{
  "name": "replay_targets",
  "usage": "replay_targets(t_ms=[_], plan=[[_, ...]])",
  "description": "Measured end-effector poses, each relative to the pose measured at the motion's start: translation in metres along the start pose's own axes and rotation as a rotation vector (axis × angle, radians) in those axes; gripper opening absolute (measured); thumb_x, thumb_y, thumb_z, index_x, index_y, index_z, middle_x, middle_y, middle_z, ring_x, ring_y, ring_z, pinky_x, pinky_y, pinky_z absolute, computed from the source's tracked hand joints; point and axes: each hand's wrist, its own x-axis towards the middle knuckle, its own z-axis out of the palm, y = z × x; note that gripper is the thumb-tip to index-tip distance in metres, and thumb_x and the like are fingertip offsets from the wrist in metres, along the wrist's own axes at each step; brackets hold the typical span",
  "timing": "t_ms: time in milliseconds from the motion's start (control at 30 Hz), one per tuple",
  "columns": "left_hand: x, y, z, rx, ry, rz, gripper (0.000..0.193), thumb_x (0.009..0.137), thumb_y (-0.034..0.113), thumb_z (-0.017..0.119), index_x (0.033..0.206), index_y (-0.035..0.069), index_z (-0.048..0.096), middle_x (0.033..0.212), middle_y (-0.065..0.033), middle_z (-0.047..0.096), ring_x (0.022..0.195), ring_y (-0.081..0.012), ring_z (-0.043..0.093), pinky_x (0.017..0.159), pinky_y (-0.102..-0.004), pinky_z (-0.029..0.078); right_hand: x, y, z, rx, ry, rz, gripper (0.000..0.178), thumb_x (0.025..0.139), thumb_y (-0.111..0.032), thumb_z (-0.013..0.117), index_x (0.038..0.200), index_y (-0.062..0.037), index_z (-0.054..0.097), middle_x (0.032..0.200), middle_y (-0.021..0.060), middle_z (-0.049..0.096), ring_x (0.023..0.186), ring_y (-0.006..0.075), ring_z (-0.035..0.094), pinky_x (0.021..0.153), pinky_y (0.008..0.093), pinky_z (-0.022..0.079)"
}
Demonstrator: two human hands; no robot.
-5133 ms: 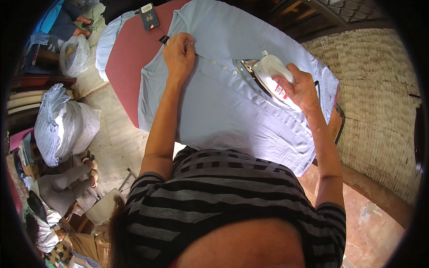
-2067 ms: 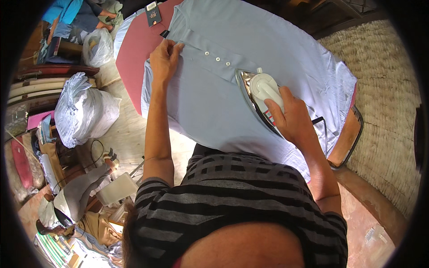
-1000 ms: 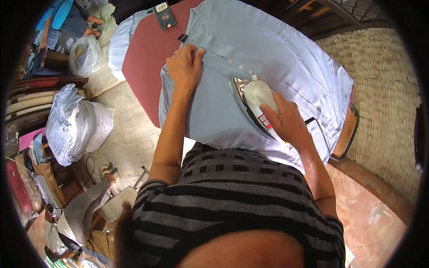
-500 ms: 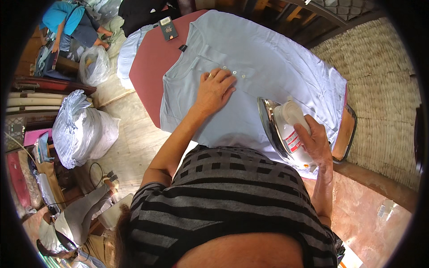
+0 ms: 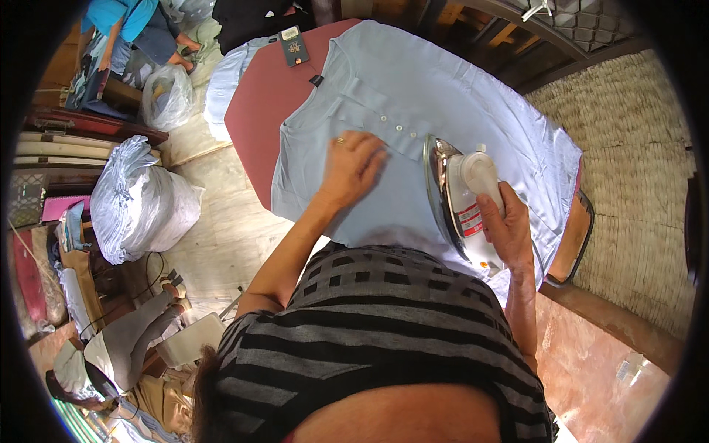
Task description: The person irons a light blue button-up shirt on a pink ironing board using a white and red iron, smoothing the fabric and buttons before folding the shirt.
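Note:
A light blue shirt (image 5: 436, 81) with a buttoned neck opening lies spread over a padded dark red ironing board (image 5: 255, 111). My left hand (image 5: 353, 166) rests on the shirt front below the small white buttons, fingers extended and slightly blurred, holding nothing. In my right hand (image 5: 506, 229), a white iron (image 5: 473, 181) with a shiny metal rim is gripped by its handle. Its tip points away from me, close beside the lowest button, and its base appears to be on the cloth. A dark paper tag (image 5: 294, 48) hangs off the collar onto the board.
Bundled clothes in plastic (image 5: 148, 210) stand on the floor at left, with a clear plastic bag (image 5: 167, 98) farther back. A person in blue (image 5: 136, 22) sits at far left; another person (image 5: 133, 340) is at lower left. A woven mat (image 5: 620, 170) covers the right side.
The iron has slid forward and left, close to the buttons. My left hand has drawn back from the buttons toward me. The whole view has shifted slightly.

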Motion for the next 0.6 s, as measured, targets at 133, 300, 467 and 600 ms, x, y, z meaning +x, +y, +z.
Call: replay_targets(t_ms=[133,300,467,600], plan=[[0.016,-0.042,-0.025,0.212,0.227,-0.165,0.021,0.088,0.022,0.07,0.104,0.009,0.067,0.102,-0.0077,0.064,0.097,-0.0295,0.058,0.082,-0.0437,0.04,0.01,-0.006,0.014,0.002,-0.071,0.029,0.037,0.098,-0.034,0.064,0.098,0.0026,0.06,0.066,0.0109,0.063,0.059,0.0125,0.057,0.055,0.0309,0.045],[0.033,-0.057,-0.024,0.347,0.184,-0.329,0.026,0.087,0.032,0.073,0.097,0.009,0.069,0.093,-0.0074,0.063,0.093,-0.0284,0.058,0.08,-0.0434,0.041,0.02,-0.012,0.037,-0.021,-0.106,-0.088,0.031,0.097,-0.026,0.062,0.101,0.0049,0.058,0.07,0.0189,0.062,0.063,0.0203,0.061,0.061,0.0355,0.047],[0.039,-0.066,-0.014,0.319,0.19,-0.348,0.029,0.083,0.037,0.075,0.09,0.01,0.07,0.082,-0.0034,0.062,0.085,-0.0257,0.058,0.076,-0.0422,0.039,0.034,-0.039,0.055,-0.049,-0.175,0.01,0.03,0.099,-0.024,0.056,0.1,0.005,0.054,0.077,0.0266,0.062,0.066,0.0366,0.063,0.063,0.0427,0.046],[0.039,-0.072,-0.012,0.297,0.195,-0.363,0.026,0.084,0.036,0.075,0.087,0.01,0.069,0.079,-0.0024,0.062,0.081,-0.0244,0.058,0.073,-0.0408,0.038,0.034,-0.026,0.071,-0.042,-0.16,0.019,0.031,0.1,-0.027,0.054,0.097,0.0043,0.05,0.075,0.0273,0.06,0.069,0.0407,0.062,0.063,0.046,0.044]])
